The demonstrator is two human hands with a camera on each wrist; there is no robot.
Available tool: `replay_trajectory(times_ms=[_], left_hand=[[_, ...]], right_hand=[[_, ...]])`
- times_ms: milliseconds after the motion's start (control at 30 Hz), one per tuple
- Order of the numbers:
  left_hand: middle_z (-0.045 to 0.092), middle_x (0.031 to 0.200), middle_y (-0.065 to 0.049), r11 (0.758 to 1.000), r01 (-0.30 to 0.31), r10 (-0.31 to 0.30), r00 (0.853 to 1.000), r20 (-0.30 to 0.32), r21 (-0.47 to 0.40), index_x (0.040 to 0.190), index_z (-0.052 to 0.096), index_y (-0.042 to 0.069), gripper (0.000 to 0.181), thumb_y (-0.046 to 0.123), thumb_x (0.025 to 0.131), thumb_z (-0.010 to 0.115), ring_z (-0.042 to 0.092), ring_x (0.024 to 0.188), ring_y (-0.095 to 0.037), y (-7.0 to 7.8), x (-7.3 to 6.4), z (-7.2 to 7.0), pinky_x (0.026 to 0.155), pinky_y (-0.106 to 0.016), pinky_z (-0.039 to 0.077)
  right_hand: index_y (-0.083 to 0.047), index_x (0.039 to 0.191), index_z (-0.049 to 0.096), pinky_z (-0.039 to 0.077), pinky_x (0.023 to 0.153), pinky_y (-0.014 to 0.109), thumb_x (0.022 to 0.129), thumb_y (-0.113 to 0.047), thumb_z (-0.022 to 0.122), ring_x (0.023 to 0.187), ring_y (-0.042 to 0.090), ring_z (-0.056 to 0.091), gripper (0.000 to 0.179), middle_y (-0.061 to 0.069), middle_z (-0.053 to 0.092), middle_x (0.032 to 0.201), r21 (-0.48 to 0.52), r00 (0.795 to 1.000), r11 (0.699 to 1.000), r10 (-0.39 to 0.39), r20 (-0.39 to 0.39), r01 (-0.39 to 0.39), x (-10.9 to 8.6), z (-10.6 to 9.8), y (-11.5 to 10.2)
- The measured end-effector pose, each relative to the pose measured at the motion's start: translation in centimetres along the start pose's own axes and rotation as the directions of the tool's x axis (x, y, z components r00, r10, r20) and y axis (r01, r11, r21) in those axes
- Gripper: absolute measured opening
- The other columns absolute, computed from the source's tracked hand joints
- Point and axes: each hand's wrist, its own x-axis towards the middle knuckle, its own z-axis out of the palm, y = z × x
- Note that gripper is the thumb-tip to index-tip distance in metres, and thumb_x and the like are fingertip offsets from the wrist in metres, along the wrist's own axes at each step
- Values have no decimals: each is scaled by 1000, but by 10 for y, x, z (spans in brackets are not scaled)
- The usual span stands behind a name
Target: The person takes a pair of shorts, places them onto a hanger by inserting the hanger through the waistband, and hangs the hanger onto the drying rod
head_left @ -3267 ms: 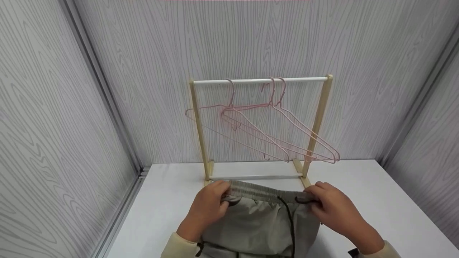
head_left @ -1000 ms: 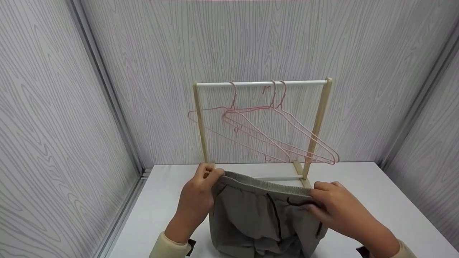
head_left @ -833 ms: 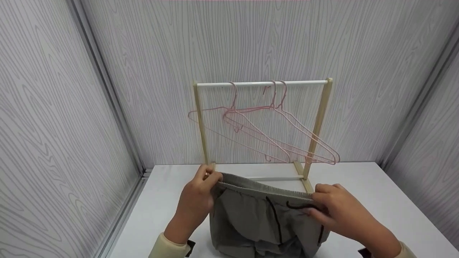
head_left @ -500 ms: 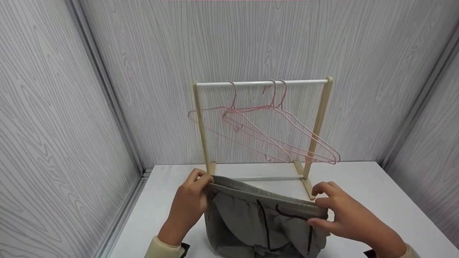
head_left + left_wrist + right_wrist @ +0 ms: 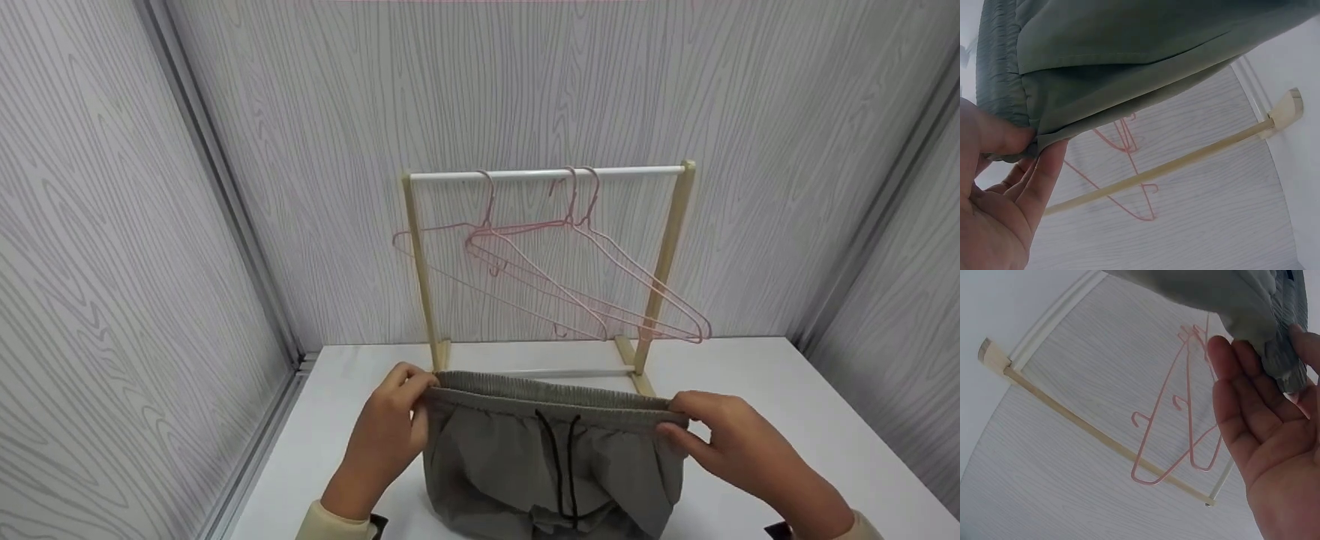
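Note:
Grey-green shorts or trousers [image 5: 517, 465] with a ribbed elastic waistband and a black drawstring [image 5: 571, 465] hang between both hands; the lower part runs out of the head view. My left hand [image 5: 386, 427] pinches the waistband's left end between thumb and fingers. At the other end my right hand [image 5: 739, 442] pinches the waistband, thumb on the near side. The left wrist view shows a pocket slit on the garment [image 5: 1129, 45] beside the left thumb. In the right wrist view, a corner of the waistband [image 5: 1289, 365] sits between the right thumb and fingers.
Behind the garment stands a rack with wooden posts [image 5: 670, 247] and a white top rail [image 5: 525, 175]. Three pink wire hangers [image 5: 544, 274] hang from it. The white table [image 5: 757, 390] is bounded by wood-grain panels [image 5: 187, 337] at the back and sides.
The hands have spread apart, stretching the waistband wider and more level. My right hand loosened and regripped its end. Both drawstring ends now hang down in the middle.

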Motion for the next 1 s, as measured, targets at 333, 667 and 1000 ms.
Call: replay_trajectory(times_ms=[333,667,1000], left_hand=[[69,113,-5,999,-33,32,999,-37,-34,113,74,8,31,-16,95,68,74,107,-14,10,6,-7,91,-31,64],[72,113,-4,998,-67,66,995,-72,-11,119,72,8,33,-15,97,68,75,108,-15,18,8,-10,91,-30,64],[73,115,-3,996,-85,84,993,-82,-9,124,70,10,35,-14,99,67,74,108,-13,18,11,-16,92,-30,64]], right_hand=[[-19,100,68,46,70,15,80,6,93,79,-3,58,41,-20,61,91,-87,960,992,-108,-257,88,8,-6,0],[-9,114,70,49,76,11,80,18,87,86,1,64,47,-11,66,102,-50,948,997,-72,-310,60,14,-13,-6],[-7,116,69,49,74,12,81,20,84,85,1,60,46,-7,65,99,-39,944,996,-87,-319,78,22,-21,-8]])
